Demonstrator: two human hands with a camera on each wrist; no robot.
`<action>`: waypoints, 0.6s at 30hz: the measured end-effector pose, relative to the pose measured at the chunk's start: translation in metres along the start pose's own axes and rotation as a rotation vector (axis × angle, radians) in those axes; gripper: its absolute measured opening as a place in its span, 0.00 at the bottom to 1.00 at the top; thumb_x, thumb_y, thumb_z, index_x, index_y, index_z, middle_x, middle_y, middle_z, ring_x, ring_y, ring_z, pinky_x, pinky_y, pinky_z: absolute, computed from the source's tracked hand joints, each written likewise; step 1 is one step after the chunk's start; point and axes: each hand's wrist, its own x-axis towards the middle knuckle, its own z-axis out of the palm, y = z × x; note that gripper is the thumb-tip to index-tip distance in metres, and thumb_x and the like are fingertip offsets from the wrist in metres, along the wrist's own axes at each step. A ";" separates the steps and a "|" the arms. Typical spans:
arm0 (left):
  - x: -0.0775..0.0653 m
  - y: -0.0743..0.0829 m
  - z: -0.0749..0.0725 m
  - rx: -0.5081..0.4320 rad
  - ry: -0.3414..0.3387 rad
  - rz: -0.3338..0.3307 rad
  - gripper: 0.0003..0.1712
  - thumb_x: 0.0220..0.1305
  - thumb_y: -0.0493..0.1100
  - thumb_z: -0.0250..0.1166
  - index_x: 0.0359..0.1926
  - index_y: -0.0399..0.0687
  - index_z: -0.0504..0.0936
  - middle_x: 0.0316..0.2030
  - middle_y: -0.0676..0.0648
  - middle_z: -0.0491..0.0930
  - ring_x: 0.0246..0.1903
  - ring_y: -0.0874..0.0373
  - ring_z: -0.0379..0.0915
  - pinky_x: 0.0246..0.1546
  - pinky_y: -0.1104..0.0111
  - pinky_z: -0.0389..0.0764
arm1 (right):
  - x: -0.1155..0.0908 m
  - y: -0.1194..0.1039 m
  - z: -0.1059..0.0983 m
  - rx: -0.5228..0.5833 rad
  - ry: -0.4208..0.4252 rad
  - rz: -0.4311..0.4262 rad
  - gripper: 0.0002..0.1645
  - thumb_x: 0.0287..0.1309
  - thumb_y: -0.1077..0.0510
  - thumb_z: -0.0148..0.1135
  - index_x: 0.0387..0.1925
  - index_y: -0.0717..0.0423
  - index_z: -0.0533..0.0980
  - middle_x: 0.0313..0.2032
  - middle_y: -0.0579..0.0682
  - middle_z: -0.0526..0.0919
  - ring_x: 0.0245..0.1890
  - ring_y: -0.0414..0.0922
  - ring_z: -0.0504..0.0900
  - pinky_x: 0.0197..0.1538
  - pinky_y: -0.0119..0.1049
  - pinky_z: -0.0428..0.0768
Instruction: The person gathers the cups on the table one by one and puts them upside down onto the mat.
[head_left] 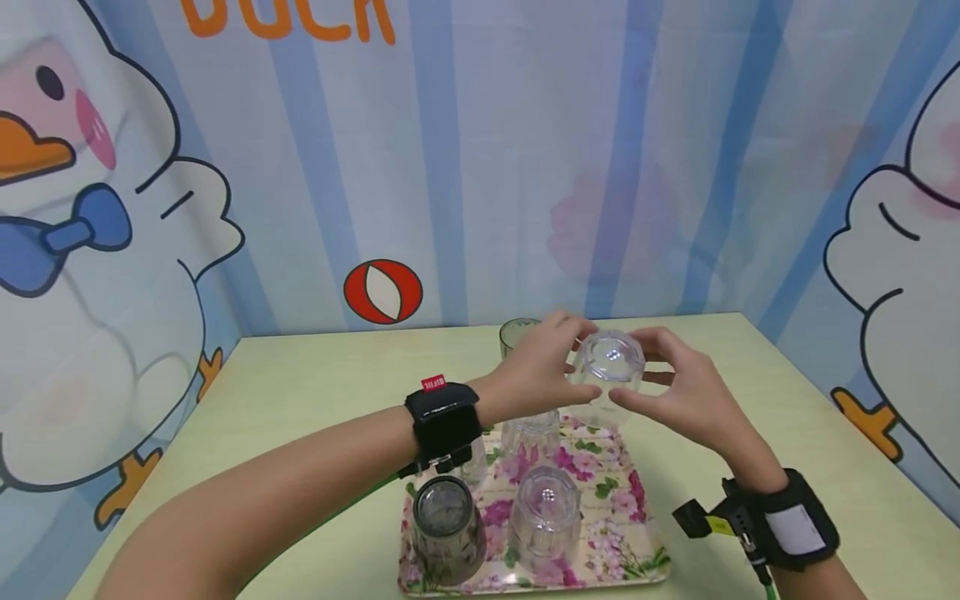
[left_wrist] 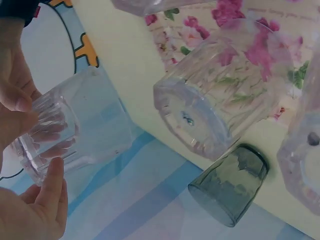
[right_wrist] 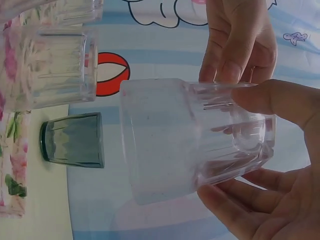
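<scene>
A clear faceted glass (head_left: 612, 357) is held upside down above the far right of a floral tray (head_left: 656, 562), its mouth facing downward. My left hand (head_left: 536, 367) grips its left side with thumb and fingers. On the opposite side, my right hand (head_left: 686, 392) curls its thumb and fingers around the same glass. The right wrist view shows the right fingers (right_wrist: 280, 200) spread around the base end of the glass (right_wrist: 160, 142), while the left hand (right_wrist: 240, 45) touches its side. In the left wrist view, both hands are also at this glass (left_wrist: 95, 120).
Upside-down on the tray stand a dark grey glass (head_left: 447, 533) and a clear glass (head_left: 546, 517). Farther back, another clear glass (head_left: 532, 435) is partly covered by my left arm. A green glass (left_wrist: 232, 185) stands upright on the table (head_left: 330, 379) behind the tray, near a printed curtain (head_left: 517, 167).
</scene>
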 end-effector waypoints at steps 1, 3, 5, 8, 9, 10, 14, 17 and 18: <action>0.002 0.000 0.002 0.021 -0.009 0.000 0.38 0.59 0.46 0.68 0.67 0.45 0.64 0.60 0.44 0.68 0.57 0.53 0.70 0.48 0.81 0.78 | 0.000 0.003 0.000 0.004 -0.012 0.012 0.36 0.55 0.53 0.69 0.62 0.59 0.65 0.55 0.61 0.76 0.54 0.58 0.78 0.55 0.55 0.81; 0.004 -0.001 0.006 0.051 -0.031 -0.009 0.38 0.59 0.46 0.68 0.67 0.44 0.64 0.60 0.44 0.68 0.56 0.53 0.71 0.49 0.80 0.78 | 0.000 0.009 0.001 0.004 -0.040 0.041 0.36 0.55 0.52 0.69 0.62 0.59 0.64 0.56 0.60 0.75 0.54 0.59 0.78 0.54 0.55 0.81; 0.006 -0.003 0.010 0.079 -0.053 -0.021 0.38 0.60 0.47 0.68 0.67 0.45 0.63 0.60 0.44 0.68 0.54 0.54 0.71 0.49 0.79 0.77 | 0.000 0.015 0.003 0.004 -0.070 0.067 0.37 0.55 0.51 0.68 0.61 0.59 0.64 0.56 0.60 0.74 0.55 0.59 0.77 0.53 0.53 0.82; 0.008 -0.006 0.016 0.109 -0.079 -0.040 0.37 0.60 0.48 0.67 0.67 0.45 0.64 0.60 0.45 0.69 0.48 0.57 0.71 0.49 0.76 0.76 | 0.000 0.023 0.007 0.004 -0.107 0.087 0.36 0.55 0.50 0.69 0.60 0.59 0.64 0.55 0.60 0.75 0.55 0.59 0.77 0.52 0.52 0.83; 0.009 -0.007 0.018 0.116 -0.087 -0.044 0.37 0.60 0.49 0.67 0.67 0.45 0.64 0.60 0.45 0.69 0.47 0.57 0.71 0.48 0.75 0.76 | 0.001 0.025 0.008 0.007 -0.117 0.089 0.36 0.55 0.50 0.69 0.59 0.60 0.65 0.54 0.60 0.75 0.54 0.59 0.77 0.51 0.52 0.83; 0.010 -0.009 0.020 0.120 -0.091 -0.045 0.37 0.60 0.49 0.68 0.66 0.45 0.65 0.59 0.45 0.70 0.47 0.57 0.71 0.48 0.75 0.76 | 0.001 0.028 0.010 0.009 -0.125 0.090 0.36 0.54 0.50 0.69 0.59 0.60 0.65 0.53 0.60 0.75 0.54 0.59 0.77 0.51 0.52 0.83; 0.015 -0.015 0.029 0.110 -0.109 -0.053 0.35 0.59 0.50 0.68 0.64 0.44 0.67 0.58 0.45 0.71 0.52 0.56 0.71 0.52 0.73 0.76 | 0.001 0.036 0.014 0.000 -0.148 0.097 0.34 0.53 0.50 0.70 0.56 0.61 0.66 0.50 0.59 0.77 0.51 0.56 0.78 0.50 0.50 0.84; 0.018 -0.019 0.034 0.109 -0.125 -0.068 0.34 0.58 0.51 0.68 0.62 0.44 0.69 0.56 0.45 0.73 0.54 0.55 0.71 0.53 0.72 0.76 | 0.001 0.043 0.018 -0.009 -0.164 0.103 0.35 0.52 0.50 0.70 0.55 0.60 0.66 0.49 0.59 0.78 0.50 0.56 0.79 0.48 0.48 0.85; 0.019 -0.020 0.036 0.107 -0.129 -0.076 0.34 0.58 0.51 0.69 0.62 0.44 0.70 0.56 0.45 0.73 0.53 0.55 0.71 0.52 0.72 0.77 | 0.001 0.045 0.020 -0.010 -0.169 0.103 0.35 0.52 0.50 0.71 0.55 0.60 0.66 0.48 0.59 0.78 0.50 0.55 0.79 0.47 0.47 0.85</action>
